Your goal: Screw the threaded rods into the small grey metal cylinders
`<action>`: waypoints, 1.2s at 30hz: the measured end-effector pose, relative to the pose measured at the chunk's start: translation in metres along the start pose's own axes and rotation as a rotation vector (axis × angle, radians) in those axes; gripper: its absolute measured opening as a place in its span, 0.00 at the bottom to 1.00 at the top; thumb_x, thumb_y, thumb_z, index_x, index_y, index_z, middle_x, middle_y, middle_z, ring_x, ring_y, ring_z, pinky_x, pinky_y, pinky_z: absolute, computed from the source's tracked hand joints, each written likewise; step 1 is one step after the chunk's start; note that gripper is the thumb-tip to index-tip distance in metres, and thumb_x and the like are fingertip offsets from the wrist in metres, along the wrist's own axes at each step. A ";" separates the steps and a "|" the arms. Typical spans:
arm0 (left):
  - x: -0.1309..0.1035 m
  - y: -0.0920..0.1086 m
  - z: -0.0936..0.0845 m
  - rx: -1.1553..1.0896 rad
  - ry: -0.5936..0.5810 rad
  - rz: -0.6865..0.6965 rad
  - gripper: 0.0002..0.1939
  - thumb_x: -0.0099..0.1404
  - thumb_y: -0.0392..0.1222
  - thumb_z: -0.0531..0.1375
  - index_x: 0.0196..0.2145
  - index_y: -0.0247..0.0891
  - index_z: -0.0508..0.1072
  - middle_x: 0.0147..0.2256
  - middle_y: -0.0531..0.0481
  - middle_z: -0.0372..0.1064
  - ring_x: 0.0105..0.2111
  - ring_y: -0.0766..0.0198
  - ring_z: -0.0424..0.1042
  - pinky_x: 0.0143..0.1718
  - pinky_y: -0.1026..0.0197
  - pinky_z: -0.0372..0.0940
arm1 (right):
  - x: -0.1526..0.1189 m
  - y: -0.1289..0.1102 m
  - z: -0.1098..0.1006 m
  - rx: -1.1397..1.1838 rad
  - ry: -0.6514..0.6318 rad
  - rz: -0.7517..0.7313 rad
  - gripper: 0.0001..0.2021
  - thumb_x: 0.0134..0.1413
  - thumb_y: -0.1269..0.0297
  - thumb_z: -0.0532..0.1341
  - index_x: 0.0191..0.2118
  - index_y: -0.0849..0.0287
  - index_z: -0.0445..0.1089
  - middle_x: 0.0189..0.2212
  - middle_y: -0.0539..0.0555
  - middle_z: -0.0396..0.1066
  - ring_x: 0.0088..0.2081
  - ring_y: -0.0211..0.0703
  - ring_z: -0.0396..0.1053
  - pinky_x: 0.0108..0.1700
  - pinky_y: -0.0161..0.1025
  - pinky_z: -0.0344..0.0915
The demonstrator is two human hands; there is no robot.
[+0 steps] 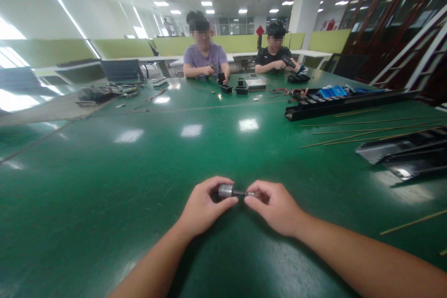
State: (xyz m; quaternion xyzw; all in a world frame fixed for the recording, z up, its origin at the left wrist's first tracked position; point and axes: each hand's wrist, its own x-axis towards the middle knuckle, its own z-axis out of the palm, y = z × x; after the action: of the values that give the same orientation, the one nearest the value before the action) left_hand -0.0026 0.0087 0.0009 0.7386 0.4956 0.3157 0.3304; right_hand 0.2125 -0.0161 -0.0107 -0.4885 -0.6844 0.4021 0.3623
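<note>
In the head view, your left hand [200,207] is curled partway, thumb and forefinger on either side of the thick end of a metal piece [226,191]. Your right hand [277,207] pinches its slim end more tightly, so the piece lies sideways between your two hands. The thick end is a smooth, silvery cylinder; the shaft is narrow and darker. Under your hands, the green tabletop [150,163] is glossy and mirrors the lights. Beyond your right hand, off to the right, lie thin, straw-coloured rods [340,132] and a long black channel [303,110]. Your right fingertips hide the shaft's tip, your other fingers are mostly tucked from sight, and the frame cuts off both forearms.
</note>
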 end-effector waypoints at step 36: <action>0.000 -0.002 0.000 0.023 0.001 -0.004 0.16 0.56 0.46 0.68 0.42 0.39 0.77 0.40 0.47 0.77 0.41 0.54 0.74 0.45 0.56 0.67 | 0.001 0.000 -0.001 -0.015 0.000 -0.010 0.06 0.56 0.63 0.62 0.35 0.60 0.75 0.23 0.48 0.70 0.25 0.37 0.65 0.28 0.32 0.58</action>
State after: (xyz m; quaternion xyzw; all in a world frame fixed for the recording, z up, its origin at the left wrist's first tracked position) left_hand -0.0034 0.0096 -0.0002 0.7413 0.5006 0.3096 0.3224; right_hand 0.2129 -0.0153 -0.0102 -0.4878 -0.6898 0.3951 0.3607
